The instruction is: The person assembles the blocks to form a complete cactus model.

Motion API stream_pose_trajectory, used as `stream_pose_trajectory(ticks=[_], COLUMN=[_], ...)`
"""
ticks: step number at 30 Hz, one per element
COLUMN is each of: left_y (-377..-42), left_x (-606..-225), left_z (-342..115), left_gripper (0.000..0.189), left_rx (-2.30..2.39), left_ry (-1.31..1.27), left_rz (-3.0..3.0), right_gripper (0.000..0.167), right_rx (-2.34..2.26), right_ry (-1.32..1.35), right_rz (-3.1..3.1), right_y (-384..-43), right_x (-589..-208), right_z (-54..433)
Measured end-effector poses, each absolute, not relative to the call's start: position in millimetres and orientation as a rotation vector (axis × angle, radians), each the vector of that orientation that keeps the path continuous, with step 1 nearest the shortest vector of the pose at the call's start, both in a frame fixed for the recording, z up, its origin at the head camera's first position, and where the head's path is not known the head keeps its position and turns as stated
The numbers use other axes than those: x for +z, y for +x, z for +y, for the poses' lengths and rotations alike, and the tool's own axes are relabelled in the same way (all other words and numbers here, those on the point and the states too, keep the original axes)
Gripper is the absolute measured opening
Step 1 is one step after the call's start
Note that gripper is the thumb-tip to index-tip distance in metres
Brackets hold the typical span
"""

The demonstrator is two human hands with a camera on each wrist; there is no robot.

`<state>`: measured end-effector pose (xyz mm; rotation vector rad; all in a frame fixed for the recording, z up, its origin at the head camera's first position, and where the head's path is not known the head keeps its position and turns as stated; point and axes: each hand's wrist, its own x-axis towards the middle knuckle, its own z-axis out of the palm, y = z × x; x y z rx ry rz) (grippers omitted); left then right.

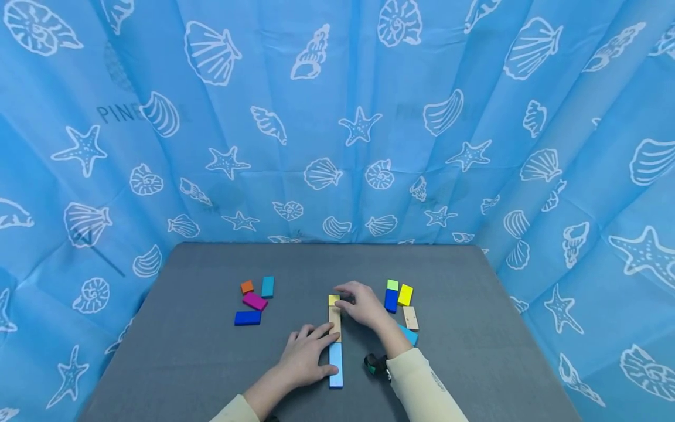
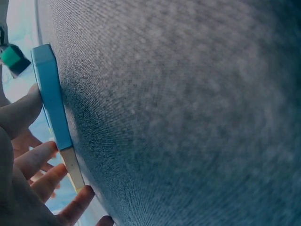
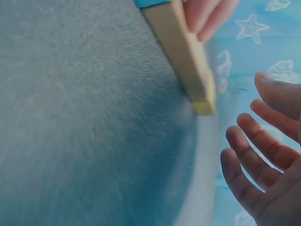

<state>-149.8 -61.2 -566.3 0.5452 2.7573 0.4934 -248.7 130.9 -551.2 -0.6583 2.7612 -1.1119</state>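
Note:
A row of blocks runs away from the person in the middle of the table: a light blue block (image 1: 336,366) nearest, a plain wooden block (image 1: 334,322) beyond it, and a small yellow block (image 1: 334,300) at the far end. Along the row's left side lies my left hand (image 1: 307,358); its thumb touches the light blue block and some fingertips touch the wooden block (image 2: 73,169). My right hand (image 1: 364,305) hovers by the yellow block (image 3: 203,108). In the right wrist view its fingers are spread and hold nothing.
On the left lie an orange block (image 1: 247,286), a teal block (image 1: 268,287), a magenta block (image 1: 255,301) and a blue block (image 1: 248,317). Several more blocks, including a bright yellow one (image 1: 405,295), lie on the right. A blue shell-print curtain (image 1: 337,135) hangs behind the grey table (image 1: 211,363).

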Motion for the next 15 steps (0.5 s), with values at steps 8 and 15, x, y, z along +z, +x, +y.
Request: stream_pose_trajectory(ticks=[8, 15], left_y=[-148.0, -146.8], left_x=[-567.1, -565.9], left_z=[-60.9, -60.4], left_gripper=[0.072, 0.072], left_rx=[0.512, 0.499], left_ry=[0.54, 0.534], left_rz=[2.77, 2.78], right_gripper=[0.037, 0.04], right_rx=[-1.198, -1.252], right_ry=[-0.551, -0.383], right_rz=[2.898, 2.946], right_y=[-222.1, -199.0], right_x=[-531.7, -528.9], right_z=[154.0, 176.2])
